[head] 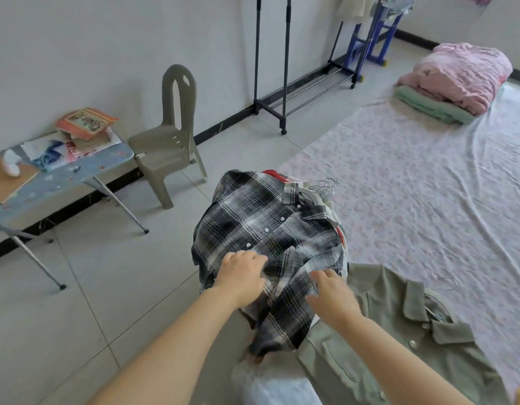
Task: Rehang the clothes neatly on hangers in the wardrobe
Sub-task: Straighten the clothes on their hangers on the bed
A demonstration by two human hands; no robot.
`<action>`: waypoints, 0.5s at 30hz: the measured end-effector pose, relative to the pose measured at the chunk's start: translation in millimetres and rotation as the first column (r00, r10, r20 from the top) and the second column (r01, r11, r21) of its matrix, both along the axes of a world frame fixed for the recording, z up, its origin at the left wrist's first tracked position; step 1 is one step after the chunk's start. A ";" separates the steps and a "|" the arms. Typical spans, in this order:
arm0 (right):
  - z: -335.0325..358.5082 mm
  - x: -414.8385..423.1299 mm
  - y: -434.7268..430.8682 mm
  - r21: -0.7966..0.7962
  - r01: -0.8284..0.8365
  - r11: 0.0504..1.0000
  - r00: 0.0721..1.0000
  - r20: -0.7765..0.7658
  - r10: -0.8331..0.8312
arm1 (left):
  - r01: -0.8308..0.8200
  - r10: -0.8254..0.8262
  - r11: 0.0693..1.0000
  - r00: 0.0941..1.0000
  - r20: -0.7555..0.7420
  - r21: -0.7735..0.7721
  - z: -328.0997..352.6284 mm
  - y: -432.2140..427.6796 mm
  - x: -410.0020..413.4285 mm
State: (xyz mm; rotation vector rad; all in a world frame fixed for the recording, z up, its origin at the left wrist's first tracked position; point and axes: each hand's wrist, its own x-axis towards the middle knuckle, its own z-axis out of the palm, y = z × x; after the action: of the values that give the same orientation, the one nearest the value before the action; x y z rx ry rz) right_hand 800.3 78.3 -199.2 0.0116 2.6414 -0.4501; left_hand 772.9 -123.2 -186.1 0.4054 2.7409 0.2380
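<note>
- Left hand (241, 276): palm down on the plaid shirt (267, 226), just below the button line. Fingers close together, slightly bent, tips pressing the cloth. No fold seen gripped between thumb and fingers.
- Right hand (331, 296): palm down on the same shirt, to the right of the left hand. Fingers spread and nearly straight, thumb out to the side. It rests flat and grips nothing.
- Both hands lie on the shirt's lower half, near each other but apart.
- Plaid shirt: black, white and grey check, buttoned, front up, collar pointing away from the person. It lies on top of a pile (339, 229) of other clothes, with red and white edges showing at the right side.
- Hangers (326, 185): several metal hooks stick out past the collar end of the pile.
- Green shirt (399, 346): lies flat, just to the right of the plaid shirt, front up, on a white hanger (437, 299).
- Pile sits where the tiled floor (92, 287) meets a pale patterned sheet (413, 185).
- Rack (270, 68): dark frame on wheels, by the wall, well apart from the pile. Only its lower part is in view.
- Chair (171, 135): grey plastic, beside an ironing board (63, 176) with papers on it.
- Bedding (457, 80): pink and green, folded, at the far end of the sheet.
</note>
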 end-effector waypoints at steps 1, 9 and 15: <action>-4.2 -15.7 -4.2 -0.001 0.002 1.000 1.000 0.008 -0.002 | 0.009 -0.009 1.000 1.000 0.008 -0.008 -2.6 -2.7 -16.0; -28.3 -133.8 -18.0 -0.028 0.077 0.997 0.991 0.112 -0.073 | 0.092 -0.083 0.993 0.989 0.118 -0.068 -11.2 -4.7 -143.8; -48.8 -201.3 -5.3 -0.035 0.162 0.986 0.976 0.156 -0.155 | 0.179 -0.164 0.981 0.973 0.163 -0.080 -29.6 12.1 -213.1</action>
State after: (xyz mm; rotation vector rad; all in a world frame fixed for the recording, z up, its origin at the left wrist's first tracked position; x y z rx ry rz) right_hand 599.0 73.1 -248.1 0.2341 2.4882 -0.5422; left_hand 559.8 -111.1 -215.7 0.5696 2.5345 0.0898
